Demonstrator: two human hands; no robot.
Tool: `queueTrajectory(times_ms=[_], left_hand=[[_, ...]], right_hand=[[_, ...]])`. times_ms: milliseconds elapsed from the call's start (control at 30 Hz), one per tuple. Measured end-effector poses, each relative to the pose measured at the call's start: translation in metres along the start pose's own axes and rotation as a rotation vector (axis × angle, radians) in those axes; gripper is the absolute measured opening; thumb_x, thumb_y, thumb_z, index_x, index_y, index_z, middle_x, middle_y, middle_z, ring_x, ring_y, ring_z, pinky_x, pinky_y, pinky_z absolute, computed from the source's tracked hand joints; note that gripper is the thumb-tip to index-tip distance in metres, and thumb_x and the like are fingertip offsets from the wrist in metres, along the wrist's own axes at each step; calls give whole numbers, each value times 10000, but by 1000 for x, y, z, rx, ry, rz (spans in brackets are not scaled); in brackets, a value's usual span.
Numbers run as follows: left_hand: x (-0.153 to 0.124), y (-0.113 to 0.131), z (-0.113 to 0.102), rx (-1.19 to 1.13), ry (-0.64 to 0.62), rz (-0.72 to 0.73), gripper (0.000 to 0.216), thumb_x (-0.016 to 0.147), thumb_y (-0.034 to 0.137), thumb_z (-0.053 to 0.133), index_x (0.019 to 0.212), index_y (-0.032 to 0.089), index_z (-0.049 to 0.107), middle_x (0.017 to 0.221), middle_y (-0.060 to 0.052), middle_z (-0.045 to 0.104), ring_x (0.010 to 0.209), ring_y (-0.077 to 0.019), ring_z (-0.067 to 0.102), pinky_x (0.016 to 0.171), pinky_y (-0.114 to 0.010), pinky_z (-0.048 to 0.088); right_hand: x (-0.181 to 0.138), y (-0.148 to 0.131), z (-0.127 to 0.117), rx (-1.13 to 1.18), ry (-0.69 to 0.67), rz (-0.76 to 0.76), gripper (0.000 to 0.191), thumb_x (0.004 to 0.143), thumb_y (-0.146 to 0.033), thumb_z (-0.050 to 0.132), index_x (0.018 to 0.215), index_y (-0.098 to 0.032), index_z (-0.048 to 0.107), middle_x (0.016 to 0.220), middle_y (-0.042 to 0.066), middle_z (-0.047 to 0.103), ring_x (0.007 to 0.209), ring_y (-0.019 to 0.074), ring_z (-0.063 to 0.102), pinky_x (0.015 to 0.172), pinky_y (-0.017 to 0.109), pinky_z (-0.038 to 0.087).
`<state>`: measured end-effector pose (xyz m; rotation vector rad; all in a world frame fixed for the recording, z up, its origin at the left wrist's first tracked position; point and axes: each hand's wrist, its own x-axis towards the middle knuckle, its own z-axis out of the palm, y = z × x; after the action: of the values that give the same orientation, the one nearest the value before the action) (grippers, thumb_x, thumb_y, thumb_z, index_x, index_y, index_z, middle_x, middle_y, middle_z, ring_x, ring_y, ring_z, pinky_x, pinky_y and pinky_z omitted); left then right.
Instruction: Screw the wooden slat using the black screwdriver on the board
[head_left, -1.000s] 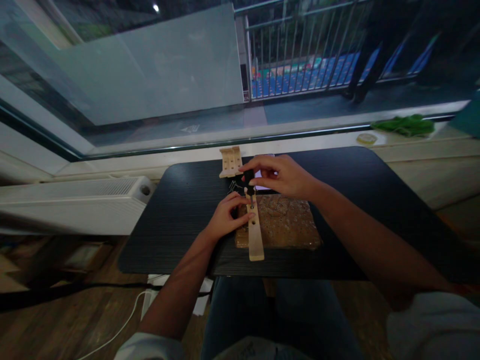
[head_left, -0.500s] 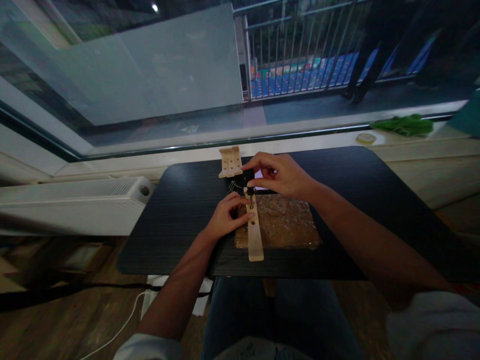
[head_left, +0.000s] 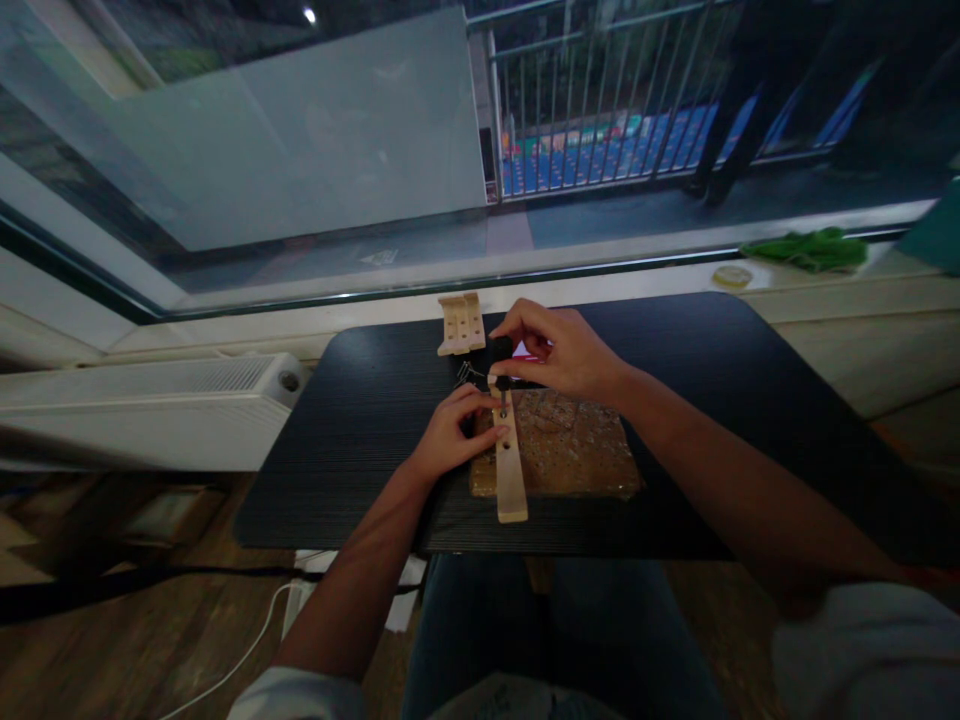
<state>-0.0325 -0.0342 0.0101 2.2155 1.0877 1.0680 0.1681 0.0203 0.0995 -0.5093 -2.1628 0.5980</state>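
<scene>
A pale wooden slat point(head_left: 511, 478) with holes lies along the left edge of a brown cork board point(head_left: 570, 447) on the black table point(head_left: 360, 420). My left hand point(head_left: 454, 433) pinches the slat's far end, fingers closed on it. My right hand point(head_left: 559, 349) grips a short black-handled screwdriver point(head_left: 500, 361) held upright, its tip at the slat's far end. A small heap of dark screws point(head_left: 465, 374) lies just left of the tool.
More pale wooden pieces point(head_left: 461, 323) lie at the table's far edge by the window sill. A white radiator point(head_left: 150, 405) stands to the left. A green cloth point(head_left: 814, 249) and a tape roll point(head_left: 732, 276) rest on the sill at right. Cables run over the floor.
My right hand has turned slightly on the screwdriver handle, fingers shifting around it. The left hand and the slat have stayed in place.
</scene>
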Motion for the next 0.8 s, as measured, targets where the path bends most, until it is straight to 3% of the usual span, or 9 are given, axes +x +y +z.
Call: queueTrajectory(times_ms=[400,600,800], left_hand=[[1,1,-1,-3,-9,-8,261,797,338,685,985,157,678,862,-35,556,751,-143,537,682,-268,460],[0,0,0,-3,-4,-19,274,799,359,681,999,172,683,861,-32,550,725,-138,518,663,-266,451],[0,0,-1,1,-7,-4,263,800,343,686,993,164,685,849,-30,545,727,-138,516,667,-268,446]], right_hand=[[0,-3,2,-88,48,-10,285,767,-358,711,905,-159,562,600,-84,466,493,48,362,528,221,293],[-1,-4,3,-97,34,9,322,779,-335,694,1026,-165,577,657,-67,527,508,52,385,544,223,311],[0,-3,4,-101,35,-97,240,814,-346,681,969,-164,656,713,-40,576,517,51,376,560,216,333]])
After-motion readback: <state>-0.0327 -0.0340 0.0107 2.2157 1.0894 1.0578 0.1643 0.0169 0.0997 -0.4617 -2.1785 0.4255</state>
